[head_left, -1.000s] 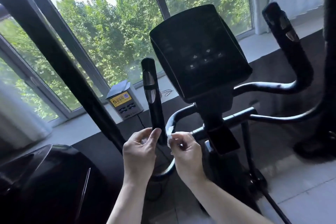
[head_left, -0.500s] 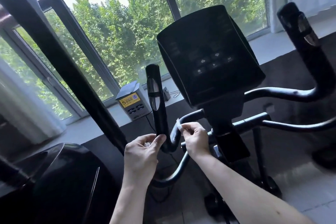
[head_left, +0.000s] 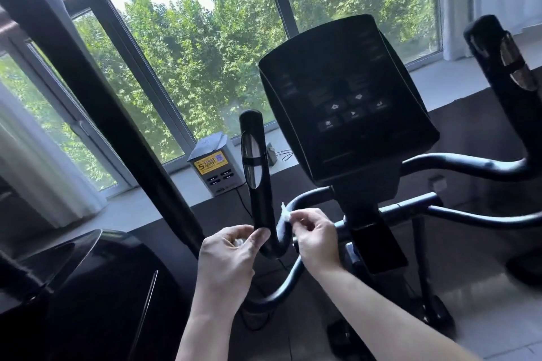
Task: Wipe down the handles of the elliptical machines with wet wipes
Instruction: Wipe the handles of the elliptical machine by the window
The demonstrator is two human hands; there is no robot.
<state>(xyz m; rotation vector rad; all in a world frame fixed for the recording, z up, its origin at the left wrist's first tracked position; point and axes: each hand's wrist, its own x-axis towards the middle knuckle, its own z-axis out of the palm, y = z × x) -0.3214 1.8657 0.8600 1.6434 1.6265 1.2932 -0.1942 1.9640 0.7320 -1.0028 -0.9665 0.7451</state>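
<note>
The right hand (head_left: 315,239) pinches a white wipe (head_left: 285,213) against the curved handle (head_left: 265,208); the left hand (head_left: 231,255), fingers curled, seems to touch its base.

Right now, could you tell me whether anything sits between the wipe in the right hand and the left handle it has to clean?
Nothing visible does. The right hand pinches the wipe right beside the bend of the left handle, with no object between them. The left hand sits at the handle's other side, not in the wipe's path.
</note>
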